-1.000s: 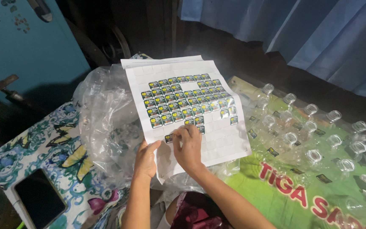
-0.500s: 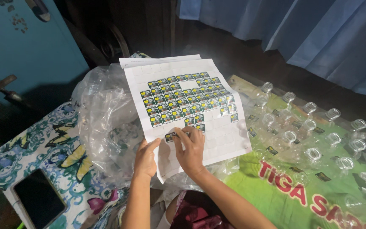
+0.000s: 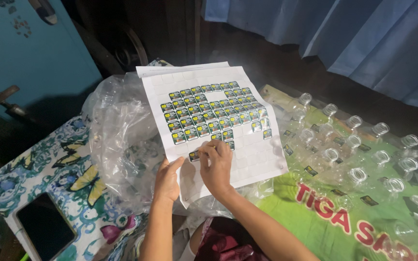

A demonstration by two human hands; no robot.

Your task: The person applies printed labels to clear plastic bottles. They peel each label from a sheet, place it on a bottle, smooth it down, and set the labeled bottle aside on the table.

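Note:
A white sticker sheet (image 3: 247, 159) with several rows of small dark green labels lies tilted on a clear plastic bag (image 3: 122, 140). My left hand (image 3: 168, 181) presses flat on the sheet's lower left part. My right hand (image 3: 217, 164) pinches one small label (image 3: 194, 156) at the bottom of the printed block, fingertips on its edge. Another white sheet (image 3: 170, 70) peeks out behind the top one.
Several clear plastic bottles (image 3: 354, 145), open-mouthed and some labelled, stand in rows on a green printed sheet (image 3: 325, 232) at the right. A dark phone (image 3: 44, 227) lies on a floral butterfly cloth (image 3: 68, 174) at the left. Blue curtain (image 3: 354, 38) behind; teal wall (image 3: 30, 43) at the left.
My right hand has shifted slightly left along the bottom row to the lone label. My left hand stays pressed on the sheet.

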